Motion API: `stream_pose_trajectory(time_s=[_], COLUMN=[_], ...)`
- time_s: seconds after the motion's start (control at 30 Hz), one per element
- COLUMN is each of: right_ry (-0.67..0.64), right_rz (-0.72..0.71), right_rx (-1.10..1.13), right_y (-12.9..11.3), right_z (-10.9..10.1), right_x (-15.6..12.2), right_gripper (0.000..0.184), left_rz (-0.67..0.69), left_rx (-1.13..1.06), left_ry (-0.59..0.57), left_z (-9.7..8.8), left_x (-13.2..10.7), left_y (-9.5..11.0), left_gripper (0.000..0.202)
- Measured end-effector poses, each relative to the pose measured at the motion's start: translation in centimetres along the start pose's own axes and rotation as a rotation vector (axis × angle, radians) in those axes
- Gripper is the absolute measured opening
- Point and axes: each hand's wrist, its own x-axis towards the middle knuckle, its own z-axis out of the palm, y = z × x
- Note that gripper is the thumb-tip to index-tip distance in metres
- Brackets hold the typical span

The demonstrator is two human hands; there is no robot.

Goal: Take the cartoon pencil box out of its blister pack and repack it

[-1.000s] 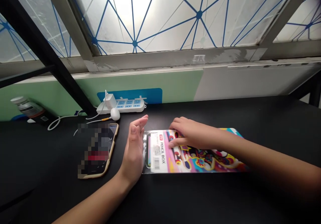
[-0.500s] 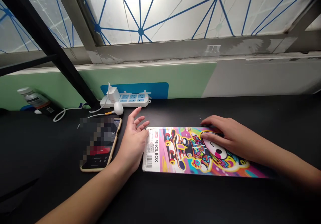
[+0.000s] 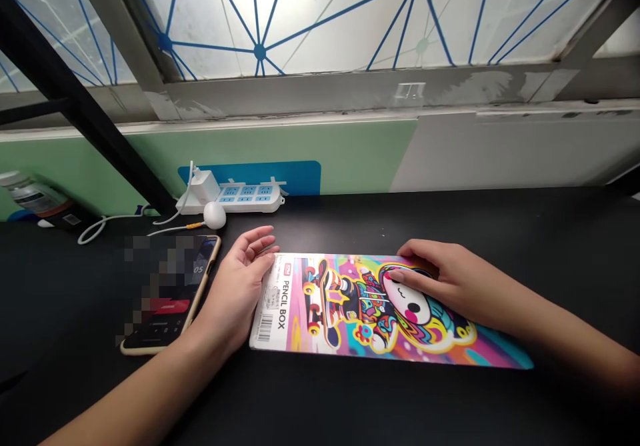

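Surface: your black tabletop (image 3: 500, 233)
Back edge: white power strip (image 3: 245, 201), white round object (image 3: 215, 215)
Back left corner: bottle (image 3: 35, 196)
Left of centre: phone in a tan case (image 3: 165, 296)
Front centre: flat PENCIL BOX package (image 3: 345, 306)

Frosted window (image 3: 320, 26), blue lines; pale green wall panel (image 3: 270, 149); black tabletop (image 3: 550, 233)
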Motion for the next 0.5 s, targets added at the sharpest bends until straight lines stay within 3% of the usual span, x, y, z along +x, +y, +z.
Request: stream_pose_trajectory(time_s=[0.23,0.5], right_ry=[0.106,0.353], right_rz=[-0.041,-0.140], right_rx=[-0.080,-0.186], right_y=[-0.5,0.0], right_z=[-0.1,-0.2], right_x=[-0.2,-0.5], right_gripper=[0.045,0.049], left_rz=[-0.090,-0.076], left_rx=[-0.083,-0.107], left_ry=[-0.006,-0.089], left_z=[0.4,0.1], left_x=[-0.3,-0.4], left_y=[0.9,0.6], left_gripper=[0.036,0.012])
